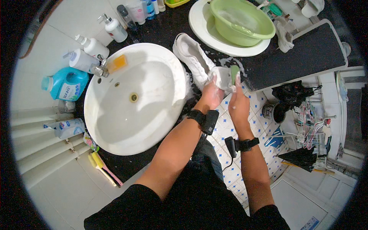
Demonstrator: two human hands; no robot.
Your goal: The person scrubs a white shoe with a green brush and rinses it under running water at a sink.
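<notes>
My left hand is closed on a soapy white piece. Whether this piece belongs to the white shoe beside it, I cannot tell. That shoe lies on the black counter, its opening showing, between the sink and the green basin. In my right hand is a small green brush, held against the right side of the white piece. Suds cover the fingers of both hands. The brush's bristles are hidden.
At left is a white sink with a tap and bottles behind it. A green basin of suds rests on a white oval rim. Another white shoe stands near a dark board. Two brushes lie lower left.
</notes>
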